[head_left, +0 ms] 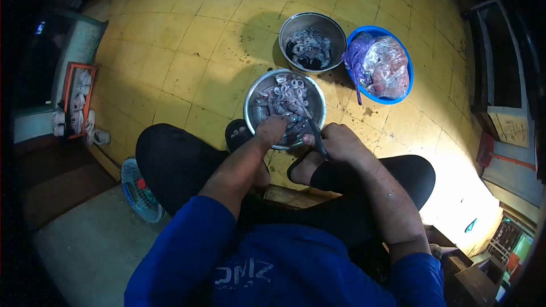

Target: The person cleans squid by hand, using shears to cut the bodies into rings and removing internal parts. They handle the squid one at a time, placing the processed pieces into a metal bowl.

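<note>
A steel bowl (247,108) between my feet holds cut squid rings (293,86) and longer squid pieces. My left hand (272,129) reaches over the bowl's near side, fingers closed on a piece of squid (293,122), partly hidden by the hand. My right hand (340,143) is at the bowl's right rim, wrapped round a knife (317,139) with a dark handle. The knife's blade slants up and left over the squid, close to my left fingers. Where the blade's edge touches is too small to tell.
Behind the bowl stands a deeper metal pot (282,37) with squid scraps in dark liquid. Right of it, a blue basin (410,74) holds plastic bags (384,62). A plastic basket (139,199) sits by my left knee; a shoe rack (71,99) is farther left. Yellow tiles (222,51) have wet spots.
</note>
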A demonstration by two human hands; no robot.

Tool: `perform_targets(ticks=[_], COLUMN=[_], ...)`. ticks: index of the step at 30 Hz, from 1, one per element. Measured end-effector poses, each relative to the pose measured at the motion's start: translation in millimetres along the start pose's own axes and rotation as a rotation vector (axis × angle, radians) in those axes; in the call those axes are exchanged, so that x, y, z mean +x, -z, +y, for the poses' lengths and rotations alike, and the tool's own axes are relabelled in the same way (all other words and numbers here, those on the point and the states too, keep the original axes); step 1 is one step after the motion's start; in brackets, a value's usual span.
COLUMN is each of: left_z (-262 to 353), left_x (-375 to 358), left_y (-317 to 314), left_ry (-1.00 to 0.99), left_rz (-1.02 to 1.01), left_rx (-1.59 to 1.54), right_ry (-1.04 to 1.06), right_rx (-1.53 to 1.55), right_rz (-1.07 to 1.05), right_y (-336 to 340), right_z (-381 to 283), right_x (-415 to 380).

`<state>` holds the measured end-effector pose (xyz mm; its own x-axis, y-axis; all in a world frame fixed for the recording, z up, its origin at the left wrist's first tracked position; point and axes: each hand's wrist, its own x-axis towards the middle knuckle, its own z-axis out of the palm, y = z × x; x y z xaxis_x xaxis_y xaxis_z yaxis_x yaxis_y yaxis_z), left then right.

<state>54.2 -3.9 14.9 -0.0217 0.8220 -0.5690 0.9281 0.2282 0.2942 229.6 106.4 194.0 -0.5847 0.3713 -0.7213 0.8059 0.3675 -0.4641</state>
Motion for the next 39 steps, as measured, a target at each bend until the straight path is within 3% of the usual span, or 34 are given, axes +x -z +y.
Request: perform_targets(ticks=[8,10,14,16,17,19,23,27,32,39], left_z=[-10,-6,-4,1,5,14,3,5,7,17], left_x=[16,8,-5,-31,-47,-76,-98,-95,-80,-79], left_y=[-13,13,87,132,154,186,186,180,171,164], left_ry=[0.022,0.125,0.158,0.174,0.178,0.023,-0.044,-0.031,-0.128,-0.078], left_rz=[-0.050,0.148,0.197,0.157,0.166,0.219,0.329,0.372,0.292,0.267], left_rx=[-0.006,-0.339,-0.357,-1.135,-1.128,-1.504,-1.824,-1.903,-1.841,-1.710], right_ry=[0.000,-0.012,-0.016,0.006,0.038,0.109,0.226,0.258,0.290,0.280], right_rx=[-0.022,-0.017,0.169,0.243,0.348,0.495,0.569,0.401,0.268,0.287], right_rz=[0.046,0.060,0.167,0.239,0.227,0.176,0.115,-0.053,-0.042,-0.014], right_y=[-5,-3,-7,-11,-15,-19,-29,-22,-32,-35], right_z=[6,7,10,9,13,17,16,-2,-6,-4], right_x=[4,7,8,7,11,12,10,-8,-4,-1])
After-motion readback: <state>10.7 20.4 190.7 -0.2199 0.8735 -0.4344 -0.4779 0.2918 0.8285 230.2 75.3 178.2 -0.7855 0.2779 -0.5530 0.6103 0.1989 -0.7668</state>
